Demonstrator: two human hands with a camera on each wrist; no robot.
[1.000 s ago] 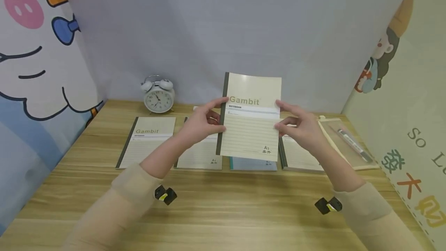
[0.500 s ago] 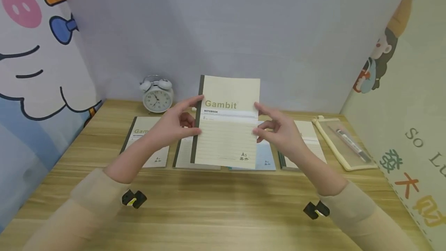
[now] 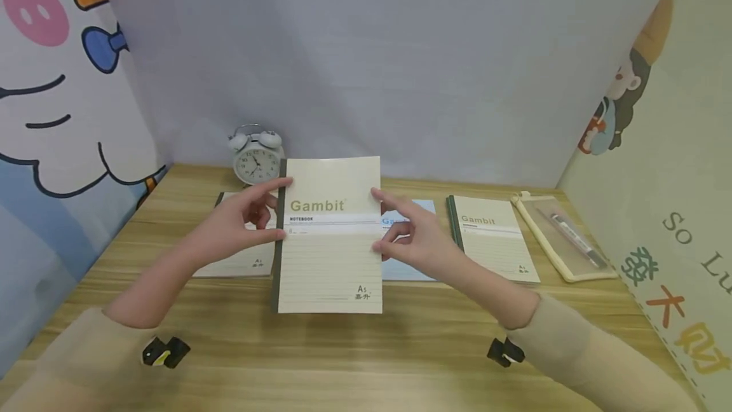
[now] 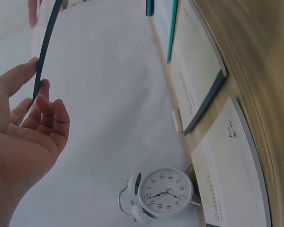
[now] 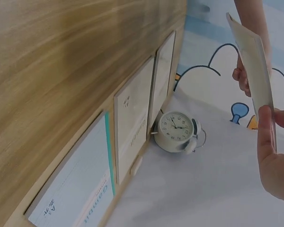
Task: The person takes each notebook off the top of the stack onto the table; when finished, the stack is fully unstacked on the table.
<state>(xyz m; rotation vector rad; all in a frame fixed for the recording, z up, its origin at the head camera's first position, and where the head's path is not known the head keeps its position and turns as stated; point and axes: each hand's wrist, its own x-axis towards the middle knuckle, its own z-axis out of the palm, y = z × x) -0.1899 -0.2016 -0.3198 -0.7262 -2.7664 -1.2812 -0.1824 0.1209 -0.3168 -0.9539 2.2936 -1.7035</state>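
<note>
Held notebook [image 3: 330, 237]: shifted left and lower since the earlier frames, from over the middle of the row to a spot over the second place from the left, its bottom edge now low over the desk [image 3: 366, 355]. Left hand [image 3: 240, 224]: pinches the dark spine edge, thumb in front and fingers behind; the left wrist view shows the spine between thumb and fingertips [image 4: 42, 97]. Right hand [image 3: 414, 240]: pinches the opposite edge the same way. Cover faces the camera, upright, nearly vertical. Judgement: the book is being carried down toward the left part of the row and is not yet set down. Row on the desk: a cream notebook [image 3: 240, 259] at far left, partly behind the left hand; a blue notebook [image 3: 408, 212] behind the right hand; a green-spined notebook [image 3: 492, 237] to the right. Also present: alarm clock [image 3: 255, 156] at the back, clear pencil pouch [image 3: 563, 237] with a pen at far right.
</note>
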